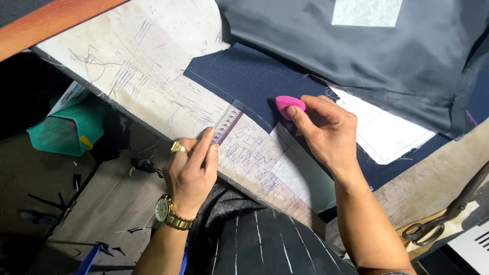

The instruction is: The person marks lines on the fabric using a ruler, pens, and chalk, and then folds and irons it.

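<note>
My right hand [326,130] pinches a pink tailor's chalk [289,105], its tip resting on a navy blue cloth piece [249,76] spread on the table. My left hand [192,170], with a gold ring and a gold wristwatch, presses fingertips on a clear ruler [228,124] that lies along the lower edge of the navy cloth. The chalk sits just right of the ruler's far end.
The white table top [137,56] is covered in pen marks. Dark lining fabric [356,51] with a white patch lies at the back. White paper pattern [387,133] lies at right, large scissors [443,219] at far right. A teal bag [69,127] sits on the floor at left.
</note>
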